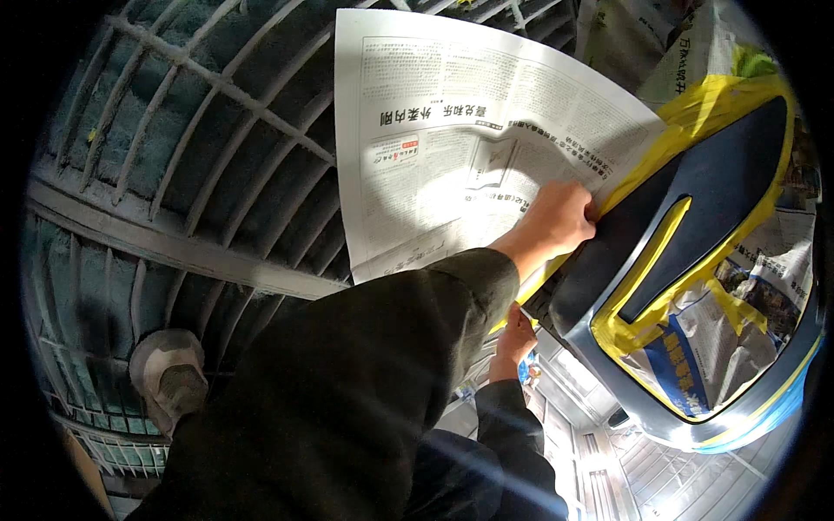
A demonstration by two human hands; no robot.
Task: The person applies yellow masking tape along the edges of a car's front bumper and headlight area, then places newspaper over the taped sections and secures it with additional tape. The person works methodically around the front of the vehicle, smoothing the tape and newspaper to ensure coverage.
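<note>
A large newspaper sheet [408, 182] spreads out from the edge of a dark, glossy curved panel [686, 200], perhaps a vehicle part. Yellow masking tape [725, 95] lines that panel's edges and slot. My left hand [560, 221] is closed with curled fingers at the sheet's right edge, where it meets the panel; its fingertips are partly hidden. Lower down, beneath my left forearm, my right hand [512, 340] has its fingers drawn together beside a yellow strip. What it grips, if anything, is hidden by the dark left sleeve.
Crumpled newspaper [708, 347] fills the panel's opening, and blue film [747, 430] covers its lower rim. Dusty metal grating [252, 104] forms the floor at left, where a shoe [172, 373] stands. More newspaper [678, 69] hangs at the upper right.
</note>
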